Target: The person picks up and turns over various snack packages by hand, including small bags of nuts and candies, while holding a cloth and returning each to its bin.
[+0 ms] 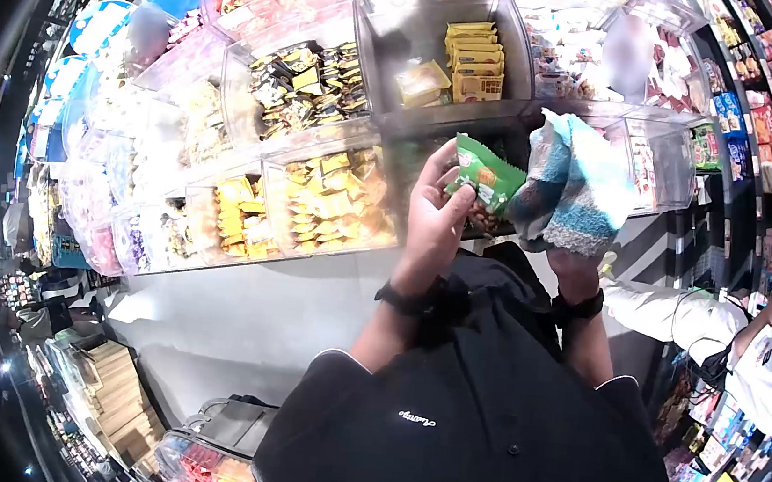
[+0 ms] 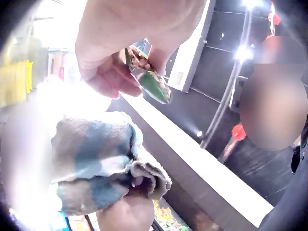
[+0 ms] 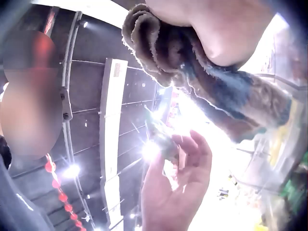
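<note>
In the head view my left hand [image 1: 434,216] pinches a small green snack packet [image 1: 485,174] between thumb and fingers, over the front of the bins. The packet's crimped top edge points up and away. My right hand [image 1: 576,272] grips a fluffy blue, white and grey striped cloth [image 1: 589,192] just right of the packet. Most of that hand's fingers are hidden by the cloth. The left wrist view shows the packet [image 2: 151,84] edge-on under my left fingers, with the cloth [image 2: 96,149] below. Folded layers of the cloth [image 3: 216,91] hang from my hand in the right wrist view.
Clear bins hold yellow packets [image 1: 334,200], black-and-gold wrapped sweets [image 1: 308,92] and a row of yellow packs [image 1: 475,62]. A person in white [image 1: 724,338] reaches to the shelves at right. A black case or basket [image 1: 235,423] stands on the floor behind.
</note>
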A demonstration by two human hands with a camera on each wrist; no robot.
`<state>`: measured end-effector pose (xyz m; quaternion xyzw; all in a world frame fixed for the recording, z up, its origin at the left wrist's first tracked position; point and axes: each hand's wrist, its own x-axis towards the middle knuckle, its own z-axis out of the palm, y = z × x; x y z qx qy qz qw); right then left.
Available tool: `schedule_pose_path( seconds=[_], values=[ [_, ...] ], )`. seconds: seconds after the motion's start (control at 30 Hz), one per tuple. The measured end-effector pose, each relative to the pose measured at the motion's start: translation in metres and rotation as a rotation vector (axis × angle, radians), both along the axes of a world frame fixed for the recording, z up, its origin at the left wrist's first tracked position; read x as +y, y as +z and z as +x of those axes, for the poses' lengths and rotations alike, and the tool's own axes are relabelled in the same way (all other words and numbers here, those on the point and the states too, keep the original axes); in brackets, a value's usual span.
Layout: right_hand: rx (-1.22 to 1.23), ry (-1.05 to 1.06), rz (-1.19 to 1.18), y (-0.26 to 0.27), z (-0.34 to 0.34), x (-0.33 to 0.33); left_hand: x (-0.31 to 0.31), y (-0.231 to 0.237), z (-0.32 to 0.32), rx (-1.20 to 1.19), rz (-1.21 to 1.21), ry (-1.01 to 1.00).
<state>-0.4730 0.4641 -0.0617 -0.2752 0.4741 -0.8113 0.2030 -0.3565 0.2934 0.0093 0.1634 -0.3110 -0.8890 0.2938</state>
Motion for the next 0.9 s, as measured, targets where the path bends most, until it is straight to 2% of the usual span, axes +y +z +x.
schedule_pose_path(
  seconds=[0.07, 0.1, 0.13, 0.2, 0.23, 0.27, 0.3, 0.33, 0.37, 0.43, 0.47, 0.5, 0.53, 0.63, 0.77, 0.83, 0.9],
  values=[
    [0.579, -0.144, 0.386, 0.060, 0.001, -0.027, 0.003, -0.003, -0.001, -0.013, -0.075, -0.032],
    [0.486, -0.081, 0.294, 0.071, 0.006, -0.034, 0.005, -0.012, -0.002, -0.049, -0.146, -0.040],
    [0.653, -0.131, 0.421, 0.084, 0.006, -0.045, 0.007, -0.022, -0.003, -0.085, -0.217, -0.050],
    [0.329, -0.019, 0.295, 0.052, 0.017, -0.029, 0.008, -0.031, -0.009, -0.150, -0.441, 0.076],
    [0.028, 0.103, 0.143, 0.037, 0.022, -0.025, 0.007, -0.031, -0.009, -0.192, -0.545, 0.124],
    [-0.144, 0.167, 0.058, 0.028, 0.026, -0.022, 0.005, -0.030, -0.009, -0.231, -0.649, 0.174],
    [-0.155, 0.192, 0.059, 0.022, 0.029, -0.019, 0.004, -0.025, -0.007, -0.212, -0.726, 0.128],
    [0.047, 0.188, 0.150, 0.018, 0.028, -0.014, 0.003, -0.030, -0.004, -0.218, -0.688, 0.006],
    [0.248, 0.167, 0.231, 0.017, 0.028, -0.011, 0.005, -0.035, -0.002, -0.190, -0.688, -0.013],
    [-0.265, 0.248, -0.001, 0.008, 0.038, -0.019, 0.006, -0.042, -0.003, -0.163, -0.716, -0.028],
    [0.123, 0.135, 0.195, 0.007, 0.036, -0.022, 0.006, -0.045, -0.005, -0.164, -0.744, -0.025],
    [0.278, 0.130, 0.326, -0.004, 0.030, -0.021, 0.008, -0.047, -0.006, -0.167, -0.771, -0.021],
    [-0.608, 0.219, -0.038, -0.010, 0.034, -0.028, 0.010, -0.048, -0.007, -0.220, -0.749, -0.006],
    [-0.637, 0.258, -0.070, -0.020, 0.037, -0.036, 0.009, -0.048, -0.012, -0.330, -0.826, 0.088],
    [-0.551, 0.382, -0.090, 0.006, 0.028, -0.042, 0.002, -0.048, -0.025, -0.487, -1.181, 0.218],
    [-0.527, 0.358, -0.054, 0.022, 0.019, -0.038, -0.003, -0.042, -0.027, -0.505, -1.312, 0.175],
    [-0.579, 0.353, -0.076, 0.004, 0.000, -0.022, -0.007, -0.042, -0.031, -0.517, -1.388, 0.135]
  ],
)
